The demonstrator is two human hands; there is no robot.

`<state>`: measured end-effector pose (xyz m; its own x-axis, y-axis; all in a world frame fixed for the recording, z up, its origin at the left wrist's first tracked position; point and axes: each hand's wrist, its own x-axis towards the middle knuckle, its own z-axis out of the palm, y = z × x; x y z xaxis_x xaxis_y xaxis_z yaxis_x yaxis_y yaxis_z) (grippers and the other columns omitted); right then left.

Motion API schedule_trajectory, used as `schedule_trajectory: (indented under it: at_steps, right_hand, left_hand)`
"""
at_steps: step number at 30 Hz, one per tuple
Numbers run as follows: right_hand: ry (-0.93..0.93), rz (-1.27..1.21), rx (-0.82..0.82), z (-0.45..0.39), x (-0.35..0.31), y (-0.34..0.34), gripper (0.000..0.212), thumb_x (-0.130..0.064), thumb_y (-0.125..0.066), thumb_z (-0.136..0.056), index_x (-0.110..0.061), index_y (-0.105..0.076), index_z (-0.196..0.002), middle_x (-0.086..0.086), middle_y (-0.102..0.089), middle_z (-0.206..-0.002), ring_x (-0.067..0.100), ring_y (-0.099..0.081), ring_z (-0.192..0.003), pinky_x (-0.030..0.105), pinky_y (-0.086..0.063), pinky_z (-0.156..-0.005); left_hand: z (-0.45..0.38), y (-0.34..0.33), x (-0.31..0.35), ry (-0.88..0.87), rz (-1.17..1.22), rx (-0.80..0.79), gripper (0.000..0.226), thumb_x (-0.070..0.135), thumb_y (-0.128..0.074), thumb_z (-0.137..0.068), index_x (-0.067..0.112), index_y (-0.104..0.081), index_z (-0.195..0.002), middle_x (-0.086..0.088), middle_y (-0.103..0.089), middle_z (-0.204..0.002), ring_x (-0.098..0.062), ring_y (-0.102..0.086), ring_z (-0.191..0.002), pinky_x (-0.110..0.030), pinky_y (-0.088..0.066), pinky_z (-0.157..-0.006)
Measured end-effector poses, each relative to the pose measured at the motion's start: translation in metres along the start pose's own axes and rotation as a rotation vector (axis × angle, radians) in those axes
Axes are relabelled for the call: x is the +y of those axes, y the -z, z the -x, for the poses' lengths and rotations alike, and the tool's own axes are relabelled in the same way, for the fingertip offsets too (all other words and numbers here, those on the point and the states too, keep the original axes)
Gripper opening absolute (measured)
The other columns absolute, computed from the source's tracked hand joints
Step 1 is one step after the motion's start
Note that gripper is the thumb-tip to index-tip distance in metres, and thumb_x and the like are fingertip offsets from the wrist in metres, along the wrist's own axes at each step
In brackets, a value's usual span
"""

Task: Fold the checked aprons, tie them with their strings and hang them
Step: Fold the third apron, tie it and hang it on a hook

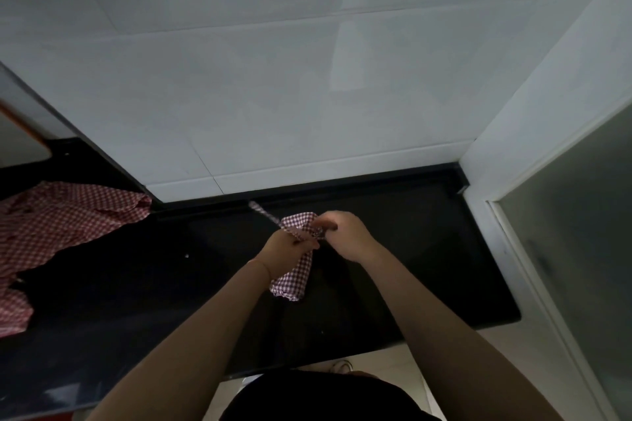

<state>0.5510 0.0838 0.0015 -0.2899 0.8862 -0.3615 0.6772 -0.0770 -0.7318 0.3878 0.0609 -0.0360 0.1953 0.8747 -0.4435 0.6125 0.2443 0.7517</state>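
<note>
Over the black counter [136,284] by the white tiled wall, her left hand [284,248] grips the rolled checked apron [294,280] while her right hand [345,232] pinches its string [263,212], another apron [61,219] lying crumpled well apart at left.

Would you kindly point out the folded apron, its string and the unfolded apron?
folded apron [297,278]: head view, lower checked end below the hands.
string [261,210]: head view, taut stretch toward the wall.
unfolded apron [61,219]: head view, middle of the spread cloth.
</note>
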Motion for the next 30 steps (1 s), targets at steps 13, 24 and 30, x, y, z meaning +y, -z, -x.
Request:
schedule_trajectory:
  at_steps: [13,24,30]
  right_hand:
    - [-0.071,0.170,-0.080,-0.003,0.020,-0.017,0.010,-0.016,-0.060,-0.095,-0.017,-0.063,-0.104,-0.003,-0.061,-0.101,0.011,-0.060,-0.090,0.029,-0.051,-0.086]
    - [0.011,0.026,0.071,0.000,0.006,-0.042,0.019,-0.014,-0.065,-0.091,-0.022,-0.049,-0.085,-0.005,-0.056,-0.091,0.008,-0.055,-0.082,0.021,-0.044,-0.075]
    - [0.017,0.065,0.131,-0.001,0.004,-0.052,0.005,-0.013,-0.056,-0.097,-0.018,-0.057,-0.097,-0.003,-0.062,-0.099,0.007,-0.059,-0.087,0.020,-0.047,-0.080]
  left_hand:
    - [0.001,0.011,-0.006,0.071,-0.175,0.066,0.032,0.035,-0.048,-0.101,0.021,-0.066,-0.124,-0.004,-0.064,-0.126,-0.020,-0.058,-0.115,-0.033,-0.043,-0.103]
    - [-0.001,0.006,-0.003,0.093,-0.096,0.222,0.020,0.035,-0.059,-0.095,0.023,-0.073,-0.103,0.004,-0.071,-0.105,-0.011,-0.064,-0.097,-0.033,-0.051,-0.092]
    - [0.001,0.006,0.007,0.178,0.083,0.353,0.025,0.034,-0.079,-0.079,0.020,-0.058,-0.080,0.003,-0.064,-0.079,-0.011,-0.059,-0.071,-0.023,-0.045,-0.063]
